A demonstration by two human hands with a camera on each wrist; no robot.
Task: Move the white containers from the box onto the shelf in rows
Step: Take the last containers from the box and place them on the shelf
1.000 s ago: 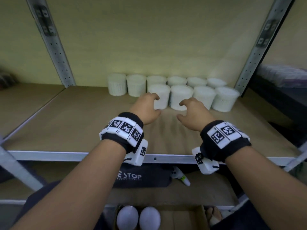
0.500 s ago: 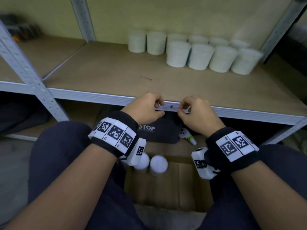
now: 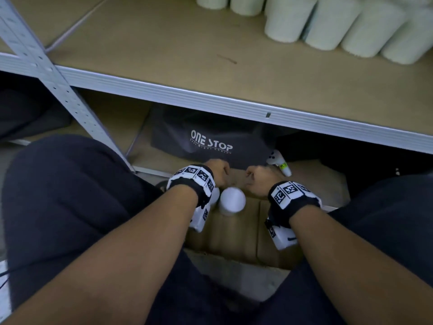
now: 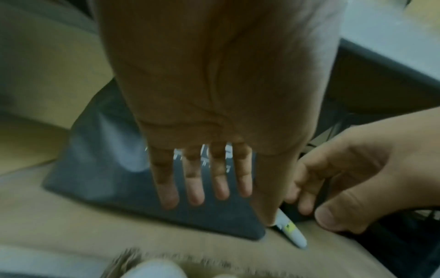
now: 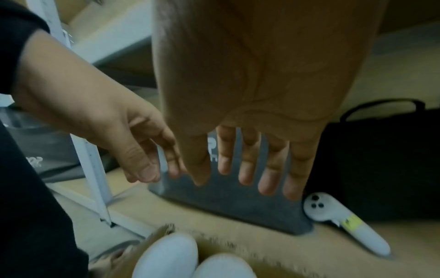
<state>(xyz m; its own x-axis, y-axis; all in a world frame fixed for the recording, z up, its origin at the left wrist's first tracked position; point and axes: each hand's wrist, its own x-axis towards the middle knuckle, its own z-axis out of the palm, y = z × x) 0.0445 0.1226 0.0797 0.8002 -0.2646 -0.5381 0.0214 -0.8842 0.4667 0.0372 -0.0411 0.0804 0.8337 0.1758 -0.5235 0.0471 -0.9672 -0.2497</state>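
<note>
Brown shelf board [image 3: 164,50] filled the upper half of the head view, and white containers [image 3: 328,22] stood in rows along its top right edge. Below the shelf's grey front rail, a dark bag [image 3: 210,139] printed "ONE STOP" sat on the lower level, with a white controller [image 5: 342,216] lying just beside its right corner.

Down at centre frame, both hands hung over the open cardboard box [image 3: 236,233]. The left hand [image 3: 216,171] was spread, fingers [image 4: 194,186] straight and slightly apart in its wrist view, gripping nothing. The right hand [image 3: 259,180] matched it: fingers [image 5: 247,165] extended and fanned, thumb alongside, nothing held. Neither hand touched a container as far as the views showed.

Two white containers remained in the box: one round lid [image 3: 232,199] sat between the wrists, and the second [image 3: 214,195] was mostly hidden behind the left wristband. In the right wrist view the pair [image 5: 166,257] showed at the bottom edge, side by side, blurred, against the box's frayed rim.
</note>
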